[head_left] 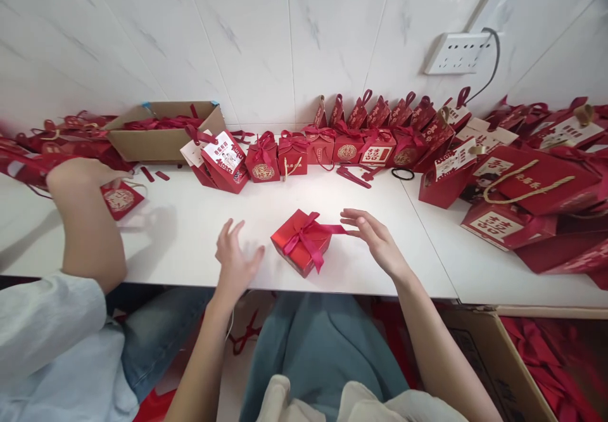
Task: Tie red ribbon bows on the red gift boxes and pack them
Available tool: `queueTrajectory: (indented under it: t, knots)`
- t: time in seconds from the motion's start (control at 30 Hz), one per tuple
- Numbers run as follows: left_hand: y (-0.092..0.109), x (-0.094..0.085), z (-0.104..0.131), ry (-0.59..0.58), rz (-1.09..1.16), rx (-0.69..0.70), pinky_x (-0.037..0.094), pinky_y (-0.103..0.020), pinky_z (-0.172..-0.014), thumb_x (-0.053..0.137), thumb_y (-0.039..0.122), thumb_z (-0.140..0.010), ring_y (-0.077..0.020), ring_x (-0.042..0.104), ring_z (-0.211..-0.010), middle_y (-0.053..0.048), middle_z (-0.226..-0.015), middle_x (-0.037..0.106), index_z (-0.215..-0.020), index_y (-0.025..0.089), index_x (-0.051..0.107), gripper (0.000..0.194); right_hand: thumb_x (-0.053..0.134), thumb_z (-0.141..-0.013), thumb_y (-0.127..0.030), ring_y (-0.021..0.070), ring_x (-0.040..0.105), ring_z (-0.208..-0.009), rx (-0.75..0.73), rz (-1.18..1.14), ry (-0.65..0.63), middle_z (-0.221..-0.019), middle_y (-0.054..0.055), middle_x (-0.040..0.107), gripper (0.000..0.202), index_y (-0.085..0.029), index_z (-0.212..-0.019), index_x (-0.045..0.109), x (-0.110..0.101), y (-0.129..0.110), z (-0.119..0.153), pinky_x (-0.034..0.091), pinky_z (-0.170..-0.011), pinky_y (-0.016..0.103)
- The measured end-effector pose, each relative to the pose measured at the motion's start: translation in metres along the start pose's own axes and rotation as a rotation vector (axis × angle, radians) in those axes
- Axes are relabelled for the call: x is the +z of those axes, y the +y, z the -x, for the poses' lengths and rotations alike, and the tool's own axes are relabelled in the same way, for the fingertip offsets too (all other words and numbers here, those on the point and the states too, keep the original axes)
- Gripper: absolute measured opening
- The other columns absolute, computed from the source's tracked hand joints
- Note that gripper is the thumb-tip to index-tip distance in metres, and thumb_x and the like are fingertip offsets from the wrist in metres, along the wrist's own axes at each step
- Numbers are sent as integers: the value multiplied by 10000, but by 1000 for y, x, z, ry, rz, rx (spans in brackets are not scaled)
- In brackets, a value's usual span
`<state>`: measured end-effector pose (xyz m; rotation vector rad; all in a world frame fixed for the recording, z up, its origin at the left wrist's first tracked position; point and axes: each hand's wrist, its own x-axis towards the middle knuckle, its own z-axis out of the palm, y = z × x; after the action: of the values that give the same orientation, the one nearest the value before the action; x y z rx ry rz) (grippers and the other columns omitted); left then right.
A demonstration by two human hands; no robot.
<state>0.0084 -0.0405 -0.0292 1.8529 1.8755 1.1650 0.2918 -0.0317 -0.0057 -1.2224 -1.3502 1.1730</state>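
A red gift box (294,252) sits on the white table in front of me, turned at an angle. A crimson ribbon (306,235) is tied in a bow on its top, one tail stretching right. My left hand (236,260) hovers left of the box, fingers spread and thumb out, not touching it. On the other side, my right hand (373,235) has its fingers extended beside the end of the ribbon tail. Whether the fingertips touch that tail is hard to see, but no grip on it shows.
Finished red boxes (346,149) line the wall, with more piled at right (517,219). A cardboard carton (156,146) holds ribbons; another carton (479,346) stands below right. Ribbon scraps (354,177) and a black ring (403,173) lie behind. A co-worker's arm (92,225) reaches in at left.
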Motion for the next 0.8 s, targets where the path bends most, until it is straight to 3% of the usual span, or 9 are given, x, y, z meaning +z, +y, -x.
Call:
queueTrajectory:
  t: [0.07, 0.13, 0.23, 0.33, 0.43, 0.57, 0.7, 0.8]
  knots:
    - [3, -6, -9, 75, 46, -69, 333, -539, -1009, 548, 314, -803, -319, 411, -1249, -156, -1291, 459, -1150, 197, 492, 370, 465, -874, -526, 236, 593, -1029, 26, 81, -3, -1175, 87, 605, 382, -231, -1080, 593, 4, -1, 1, 490, -869, 424]
    - [18, -4, -13, 42, 146, -10, 404, -458, -967, 489, 317, -851, -267, 484, -1175, -119, -1190, 533, -1079, 203, 534, 259, 525, -849, -489, 222, 609, -950, 0, 149, -8, -1140, 82, 615, 343, -227, -1061, 590, 12, -2, 4, 506, -818, 404]
    - [50, 8, -15, -130, 191, 196, 391, -387, -995, 475, 300, -877, -221, 493, -1164, -83, -1177, 548, -1050, 222, 575, 214, 605, -815, -391, 194, 610, -817, -148, 233, 62, -975, 69, 638, 224, -215, -952, 612, 26, -2, 12, 519, -731, 360]
    - [71, 19, -19, -361, 105, 331, 330, -403, -1039, 423, 260, -903, -223, 435, -1234, -55, -1256, 535, -1094, 262, 596, 258, 547, -859, -283, 172, 587, -707, -339, 362, 178, -796, 42, 616, 116, -221, -920, 624, 35, 2, 19, 514, -673, 341]
    - [75, 21, -26, -486, 35, 358, 301, -433, -1045, 394, 243, -912, -234, 423, -1250, -34, -1284, 539, -1148, 294, 591, 312, 500, -882, -183, 170, 579, -701, -554, 547, 222, -763, 34, 603, 196, -243, -1030, 615, 33, 8, 23, 509, -655, 331]
    - [68, 17, -34, -563, 59, 402, 303, -428, -1048, 397, 250, -908, -231, 445, -1235, -25, -1283, 549, -1162, 305, 600, 330, 500, -866, -85, 176, 556, -732, -801, 799, 186, -778, 51, 602, 244, -250, -980, 638, 25, 12, 29, 488, -649, 316]
    - [65, 19, -44, -634, 124, 430, 302, -432, -1053, 424, 224, -888, -236, 455, -1233, -24, -1289, 549, -1129, 306, 627, 325, 499, -843, -21, 171, 530, -702, -876, 996, 133, -777, 62, 609, 263, -210, -972, 629, 26, 9, 37, 461, -633, 317]
    - [68, 20, -48, -650, 149, 457, 297, -440, -1060, 442, 211, -872, -236, 469, -1221, -37, -1249, 579, -1097, 292, 641, 311, 508, -838, -31, 176, 538, -683, -865, 944, 83, -764, 65, 610, 254, -200, -992, 619, 31, 3, 46, 458, -622, 329]
